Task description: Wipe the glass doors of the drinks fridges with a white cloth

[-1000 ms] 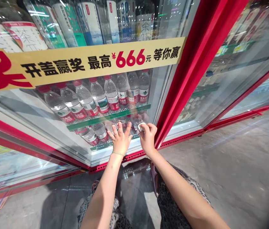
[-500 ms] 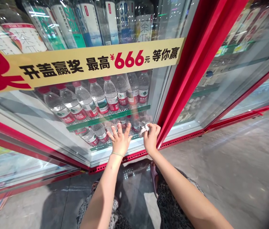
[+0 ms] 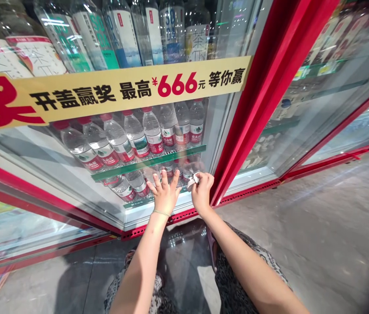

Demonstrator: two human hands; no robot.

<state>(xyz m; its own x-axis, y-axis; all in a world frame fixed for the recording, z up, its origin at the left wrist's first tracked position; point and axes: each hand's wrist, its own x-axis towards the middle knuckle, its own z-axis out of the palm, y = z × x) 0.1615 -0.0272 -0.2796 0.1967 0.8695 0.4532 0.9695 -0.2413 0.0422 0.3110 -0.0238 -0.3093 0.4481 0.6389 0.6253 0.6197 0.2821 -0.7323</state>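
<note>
My left hand [image 3: 164, 195] lies with fingers spread against the glass door [image 3: 213, 131] of a red-framed drinks cooler, low on the pane. To its right, my right hand [image 3: 202, 192] pinches a crumpled white tissue [image 3: 193, 179] at the glass. Behind the pane, clear water bottles [image 3: 153, 131] with red caps and red-and-white labels stand in a row on a shelf with a green front edge [image 3: 151, 162]. More such bottles [image 3: 128, 189] stand on the level below, partly hidden by my hands.
A yellow banner [image 3: 138, 89] with large printed characters crosses the door. Larger bottles [image 3: 122, 35] fill the upper shelf. The red door frame [image 3: 269, 96] rises on the right, with another cooler section beyond. Grey floor [image 3: 318, 226] lies below, near my feet.
My right hand has shifted slightly left with the tissue, closer to the left hand. My left hand stays in place on the glass.
</note>
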